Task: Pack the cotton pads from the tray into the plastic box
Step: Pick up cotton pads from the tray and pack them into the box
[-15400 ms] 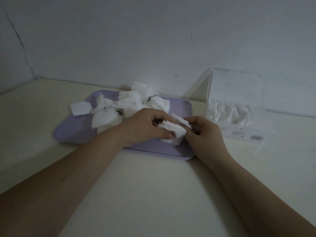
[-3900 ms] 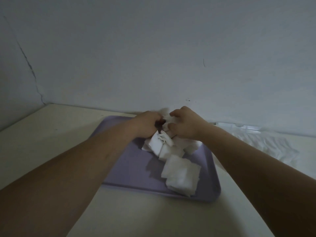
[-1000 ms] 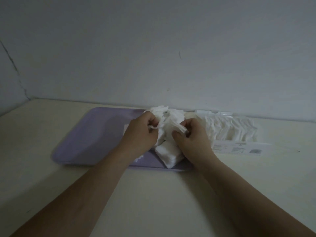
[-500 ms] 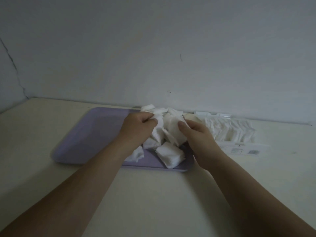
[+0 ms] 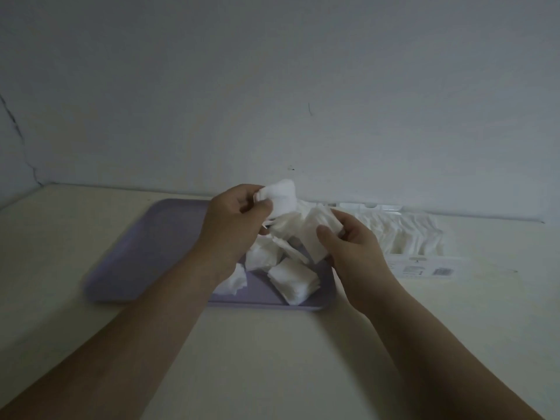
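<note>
Lavender plastic, the tray (image 5: 157, 237) lies at centre left of the frame on the pale surface (image 5: 272, 353); the loose cotton pads (image 5: 293, 280) are heaped at its right end, the end nearest the plastic box (image 5: 403, 237), which sits just beside the tray at centre right, uncovered and already holding rows of pads. The left hand (image 5: 233, 225) is raised above the heap, thumb and curled fingers pinching a small wad (image 5: 281, 195); the right hand (image 5: 348, 247) grips a flat stack (image 5: 316, 237) between thumb and fingers, probably squaring the pads so they slot in on edge; the carry to the box is not yet made.
</note>
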Demonstrator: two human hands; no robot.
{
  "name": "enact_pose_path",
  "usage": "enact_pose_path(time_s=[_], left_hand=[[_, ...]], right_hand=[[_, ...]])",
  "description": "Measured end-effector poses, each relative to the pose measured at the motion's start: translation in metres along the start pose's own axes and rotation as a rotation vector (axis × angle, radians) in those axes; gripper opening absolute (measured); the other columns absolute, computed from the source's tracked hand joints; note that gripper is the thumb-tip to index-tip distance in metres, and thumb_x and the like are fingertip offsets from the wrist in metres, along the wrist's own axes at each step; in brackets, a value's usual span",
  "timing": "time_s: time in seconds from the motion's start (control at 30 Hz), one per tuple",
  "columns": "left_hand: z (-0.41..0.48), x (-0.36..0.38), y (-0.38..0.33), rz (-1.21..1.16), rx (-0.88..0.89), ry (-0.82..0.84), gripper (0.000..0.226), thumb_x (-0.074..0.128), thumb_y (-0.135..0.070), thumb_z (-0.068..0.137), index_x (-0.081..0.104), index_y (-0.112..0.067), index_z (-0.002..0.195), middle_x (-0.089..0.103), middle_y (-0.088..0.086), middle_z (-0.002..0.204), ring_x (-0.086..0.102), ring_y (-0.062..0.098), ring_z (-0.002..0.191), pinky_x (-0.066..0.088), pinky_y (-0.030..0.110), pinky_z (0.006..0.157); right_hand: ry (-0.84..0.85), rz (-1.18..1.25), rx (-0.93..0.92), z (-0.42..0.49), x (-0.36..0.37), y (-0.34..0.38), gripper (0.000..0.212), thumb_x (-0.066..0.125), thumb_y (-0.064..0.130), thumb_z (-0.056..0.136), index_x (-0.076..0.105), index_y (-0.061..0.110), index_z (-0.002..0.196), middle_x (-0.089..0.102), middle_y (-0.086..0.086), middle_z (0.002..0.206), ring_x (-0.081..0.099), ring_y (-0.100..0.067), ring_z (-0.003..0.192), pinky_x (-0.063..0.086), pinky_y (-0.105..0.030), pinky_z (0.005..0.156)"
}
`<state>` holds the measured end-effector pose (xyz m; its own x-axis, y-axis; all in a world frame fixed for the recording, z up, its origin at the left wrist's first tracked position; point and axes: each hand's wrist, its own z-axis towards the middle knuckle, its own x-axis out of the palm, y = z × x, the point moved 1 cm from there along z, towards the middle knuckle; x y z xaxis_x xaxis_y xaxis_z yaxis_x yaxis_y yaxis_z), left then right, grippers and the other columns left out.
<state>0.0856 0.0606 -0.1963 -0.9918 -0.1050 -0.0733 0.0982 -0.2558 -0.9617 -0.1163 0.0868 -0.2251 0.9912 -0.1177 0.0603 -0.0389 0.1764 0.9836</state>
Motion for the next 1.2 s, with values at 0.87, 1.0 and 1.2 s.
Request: enact_pose_path(time_s=[0.87, 1.0, 1.2], left_hand=[[-0.015, 0.012, 0.001, 0.07, -0.003, 0.459, 0.022, 0.079, -0.008, 0.088, 0.076, -0.029, 0.084, 0.072, 0.004, 0.078, 0.06, 0.011, 0.063, 0.049, 0.023, 0.058], [-0.013, 0.008, -0.003, 0.029, 0.013, 0.478, 0.015, 0.08, -0.01, 0.083, 0.075, -0.024, 0.084, 0.068, 0.009, 0.079, 0.058, 0.017, 0.066, 0.05, 0.027, 0.06], [-0.017, 0.014, -0.004, 0.162, 0.094, 0.456, 0.014, 0.083, -0.01, 0.086, 0.079, -0.022, 0.09, 0.071, -0.005, 0.077, 0.061, 0.006, 0.07, 0.05, 0.02, 0.066]], right_hand=[[0.135, 0.438, 0.131, -0.002, -0.011, 0.011, 0.026, 0.057, 0.001, 0.1, 0.063, -0.01, 0.123, 0.07, -0.027, 0.111, 0.069, -0.033, 0.101, 0.061, -0.04, 0.087], [0.092, 0.425, 0.128, -0.001, -0.014, 0.011, 0.017, 0.061, 0.0, 0.098, 0.066, -0.001, 0.115, 0.073, -0.019, 0.101, 0.071, -0.029, 0.093, 0.063, -0.04, 0.081], [0.195, 0.331, 0.129, -0.003, -0.013, 0.011, 0.023, 0.065, 0.003, 0.096, 0.072, 0.0, 0.117, 0.075, -0.022, 0.106, 0.073, -0.029, 0.092, 0.062, -0.037, 0.076]])
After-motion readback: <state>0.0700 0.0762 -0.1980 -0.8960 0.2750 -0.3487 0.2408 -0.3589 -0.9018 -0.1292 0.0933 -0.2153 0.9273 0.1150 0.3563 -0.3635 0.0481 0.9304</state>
